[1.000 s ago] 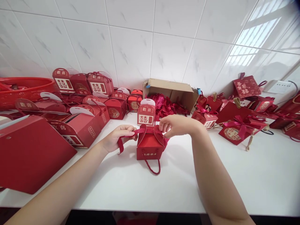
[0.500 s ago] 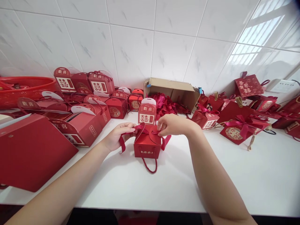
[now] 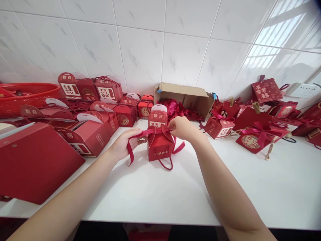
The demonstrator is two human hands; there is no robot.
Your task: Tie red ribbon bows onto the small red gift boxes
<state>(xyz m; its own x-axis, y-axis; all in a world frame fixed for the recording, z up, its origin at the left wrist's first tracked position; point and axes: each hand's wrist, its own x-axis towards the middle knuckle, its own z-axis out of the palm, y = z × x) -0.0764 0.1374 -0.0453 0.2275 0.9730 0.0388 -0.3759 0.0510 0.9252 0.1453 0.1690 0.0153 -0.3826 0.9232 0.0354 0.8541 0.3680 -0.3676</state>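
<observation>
A small red gift box (image 3: 160, 149) stands on the white counter (image 3: 175, 194) in front of me, its curved top flaps closed and a red cord handle hanging down its front. A dark red ribbon (image 3: 139, 135) runs across the top of the box. My left hand (image 3: 125, 142) pinches the ribbon's left end, pulled out to the left of the box. My right hand (image 3: 182, 129) pinches the ribbon at the top right of the box, and another tail of ribbon hangs below it.
Many red gift boxes (image 3: 100, 113) crowd the left and back of the counter, with a red basket (image 3: 27, 95) at far left. An open cardboard carton (image 3: 185, 95) of red ribbons lies at the back. More red boxes and bags (image 3: 258, 134) fill the right.
The box has shifted slightly away from me and turned. My left hand has drawn the ribbon out tighter to the left, and my right hand has moved to the box's top right.
</observation>
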